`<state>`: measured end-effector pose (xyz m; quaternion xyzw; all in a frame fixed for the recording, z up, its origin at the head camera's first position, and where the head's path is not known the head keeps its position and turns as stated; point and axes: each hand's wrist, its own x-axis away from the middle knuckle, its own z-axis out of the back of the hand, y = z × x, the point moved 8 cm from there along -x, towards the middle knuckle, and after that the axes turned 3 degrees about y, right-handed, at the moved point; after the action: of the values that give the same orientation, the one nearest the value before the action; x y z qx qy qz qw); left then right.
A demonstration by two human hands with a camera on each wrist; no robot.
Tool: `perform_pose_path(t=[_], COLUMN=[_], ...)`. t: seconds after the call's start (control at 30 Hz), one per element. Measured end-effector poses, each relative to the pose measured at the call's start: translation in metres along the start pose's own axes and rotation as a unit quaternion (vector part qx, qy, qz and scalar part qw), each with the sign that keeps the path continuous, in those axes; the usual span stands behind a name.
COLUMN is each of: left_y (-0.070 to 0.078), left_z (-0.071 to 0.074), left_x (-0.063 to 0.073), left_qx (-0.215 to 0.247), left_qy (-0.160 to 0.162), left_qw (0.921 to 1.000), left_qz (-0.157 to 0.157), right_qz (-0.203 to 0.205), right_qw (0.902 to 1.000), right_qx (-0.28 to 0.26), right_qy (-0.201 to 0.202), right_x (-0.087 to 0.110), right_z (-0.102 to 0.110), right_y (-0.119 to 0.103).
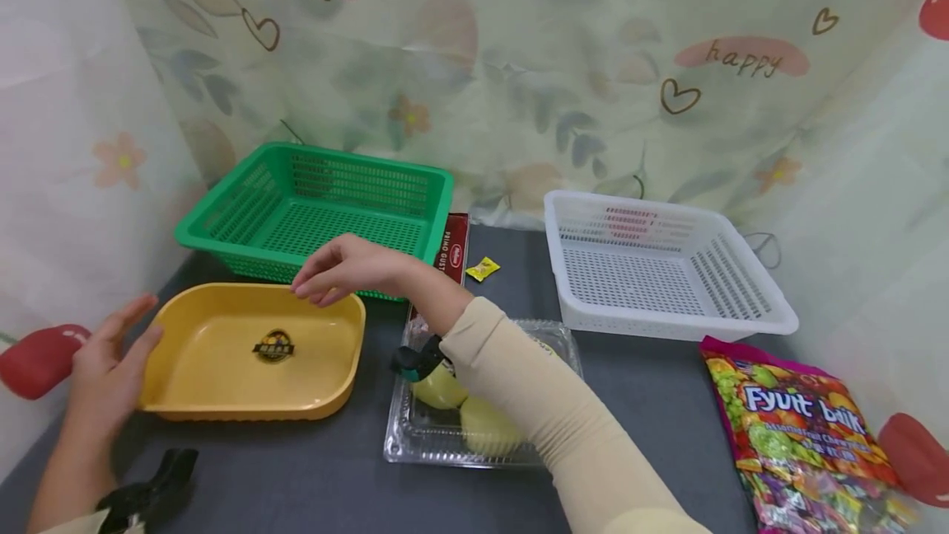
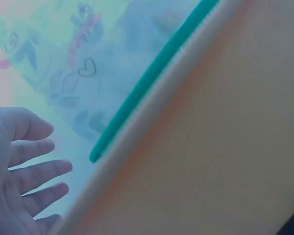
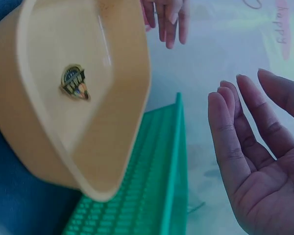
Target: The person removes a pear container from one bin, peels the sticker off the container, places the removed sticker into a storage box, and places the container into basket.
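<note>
A yellow plastic basin [image 1: 222,377] with a dark label on its floor sits at the left of the table. My left hand [image 1: 109,369] is at the basin's left end, its fingers extended and holding nothing. Over the basin's far right rim hovers my right hand [image 1: 352,269], fingers loosely bent. In the right wrist view nothing lies between the fingers of the right hand [image 3: 259,142]. Behind the basin stands a green slotted basket [image 1: 245,260]. The left wrist view shows the left hand [image 2: 27,171] beside the basin's wall [image 2: 210,137].
Beneath my right forearm is a clear plastic box [image 1: 415,450] with pale yellow-green round fruits [image 1: 489,427]. Further back lie a red box [image 1: 455,241] and a yellow wrapped candy [image 1: 483,269]. At right are a white basket [image 1: 675,323] and a candy bag [image 1: 808,419].
</note>
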<state>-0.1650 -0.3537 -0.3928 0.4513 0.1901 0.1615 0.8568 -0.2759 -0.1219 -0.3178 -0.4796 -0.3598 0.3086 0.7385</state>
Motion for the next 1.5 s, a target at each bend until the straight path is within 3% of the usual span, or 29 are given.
perform_pose_path(t=[0.4, 0.63, 0.97, 1.13, 1.27, 1.5], left_y=[0.025, 0.036, 0.056, 0.071, 0.085, 0.109], left_z=[0.0, -0.005, -0.01, -0.015, -0.019, -0.029], left_x=[0.006, 0.01, 0.017, 0.024, 0.03, 0.037], left_qx=[0.004, -0.026, -0.011, 0.02, 0.019, 0.051], left_qy=[-0.008, -0.017, -0.031, -0.025, -0.02, -0.019], left_qw=[0.9981, 0.9977, 0.9959, 0.9909, 0.9851, 0.9641], left_qz=[-0.062, -0.06, -0.085, -0.131, -0.17, -0.26], right_qz=[0.015, 0.017, 0.026, 0.043, 0.05, 0.055], right_qw=[0.9996, 0.9994, 0.9989, 0.9982, 0.9976, 0.997], right_qx=[0.017, 0.015, 0.009, 0.01, 0.008, -0.011], right_qy=[0.017, 0.025, 0.037, 0.04, 0.046, 0.053], right_x=[0.039, 0.059, 0.084, 0.098, 0.11, 0.126], right_z=[0.036, 0.045, 0.054, 0.058, 0.061, 0.063], right_y=[0.012, 0.014, 0.015, 0.013, 0.014, 0.023])
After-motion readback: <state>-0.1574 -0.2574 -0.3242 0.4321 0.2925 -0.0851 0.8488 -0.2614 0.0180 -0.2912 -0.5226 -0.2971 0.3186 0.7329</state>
